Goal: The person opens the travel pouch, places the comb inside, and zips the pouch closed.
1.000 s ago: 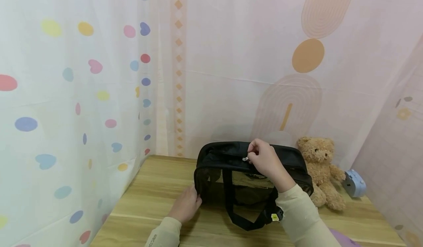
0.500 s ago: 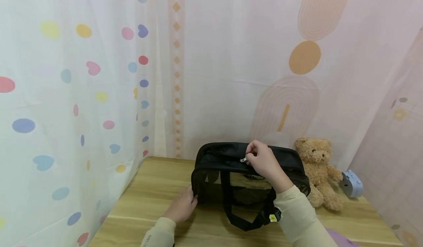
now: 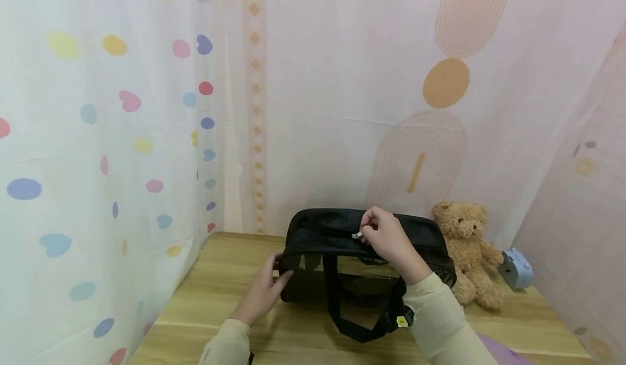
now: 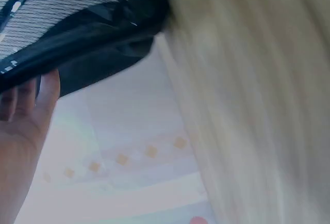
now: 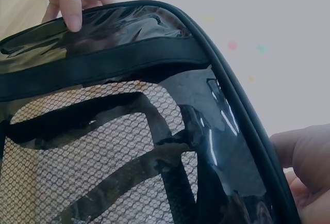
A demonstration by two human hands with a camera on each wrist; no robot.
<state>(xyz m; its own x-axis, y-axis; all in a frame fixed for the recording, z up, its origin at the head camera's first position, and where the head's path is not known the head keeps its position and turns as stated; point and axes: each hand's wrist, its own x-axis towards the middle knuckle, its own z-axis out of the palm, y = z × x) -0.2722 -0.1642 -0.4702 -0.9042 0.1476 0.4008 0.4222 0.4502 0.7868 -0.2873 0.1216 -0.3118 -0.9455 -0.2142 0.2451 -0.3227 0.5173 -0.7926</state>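
Note:
A black bag [image 3: 313,232] with see-through, partly mesh panels stands on the wooden table in the head view. My right hand [image 3: 387,240] is over its top, thumb and forefinger pinching a silver zipper pull [image 3: 357,236]. At the bag's left end, my left hand [image 3: 261,291] grips the edge, thumb on the front panel and fingers reaching behind. The right wrist view shows that thumb [image 5: 73,12] lying over the clear panel. A black strap handle [image 3: 362,333] with a yellow-and-white tag [image 3: 402,321] hangs down the bag's front.
A tan teddy bear [image 3: 467,245] sits against the bag's right end, with a light blue boxy object [image 3: 517,269] beside it. Something purple [image 3: 504,351] lies at the front right, partly behind my sleeve. Patterned curtains [image 3: 342,109] stand behind and at both sides.
My left hand has shifted up the bag's left end and its thumb now spreads over the front. The right hand keeps pinching the zipper pull. The view has drifted slightly.

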